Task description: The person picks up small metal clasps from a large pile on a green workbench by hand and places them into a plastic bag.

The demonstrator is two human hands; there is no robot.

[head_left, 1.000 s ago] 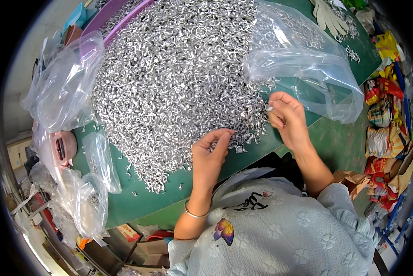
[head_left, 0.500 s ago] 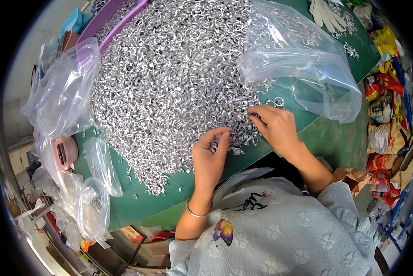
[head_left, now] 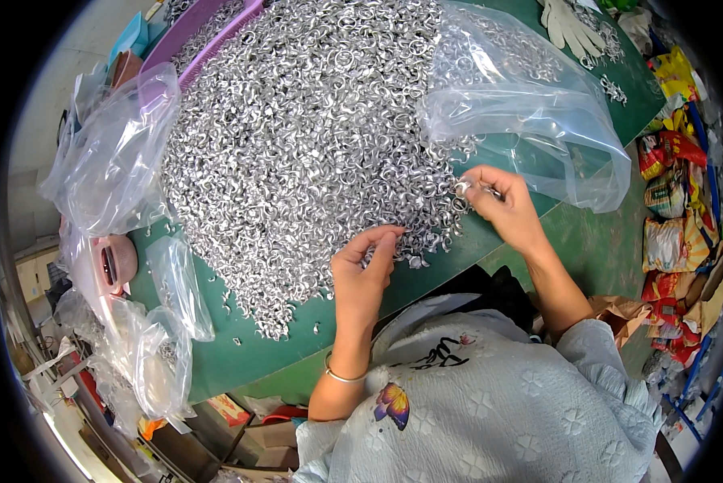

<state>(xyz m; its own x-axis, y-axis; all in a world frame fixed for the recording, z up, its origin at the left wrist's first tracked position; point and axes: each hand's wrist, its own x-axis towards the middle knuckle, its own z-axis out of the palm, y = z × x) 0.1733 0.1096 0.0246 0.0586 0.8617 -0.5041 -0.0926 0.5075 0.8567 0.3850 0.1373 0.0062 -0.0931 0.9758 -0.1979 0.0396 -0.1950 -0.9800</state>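
Observation:
A big heap of small silver metal rings and curved pieces (head_left: 297, 145) covers the green table (head_left: 241, 366). My left hand (head_left: 363, 266) is at the heap's near edge, thumb and forefinger pinched together; what is between the tips, if anything, is too small to make out. Shiny bits show behind its curled fingers. To the right, just off the heap's edge, my right hand (head_left: 506, 211) pinches a small silver metal ring (head_left: 462, 187) between thumb and forefinger. Its other fingers are curled, with some silver showing by them.
A clear plastic bag (head_left: 530, 113) lies over the heap's right side. More clear bags (head_left: 116, 161) hang at the left, near a pink device (head_left: 116, 264). A purple basket (head_left: 208, 44) holds more metal pieces. A white glove (head_left: 569, 28) lies far right; coloured packets (head_left: 666, 241) line the right.
My right hand has moved a little right, away from the heap, and a silver ring now shows in its fingertips. My left hand has shifted slightly left, still pinched.

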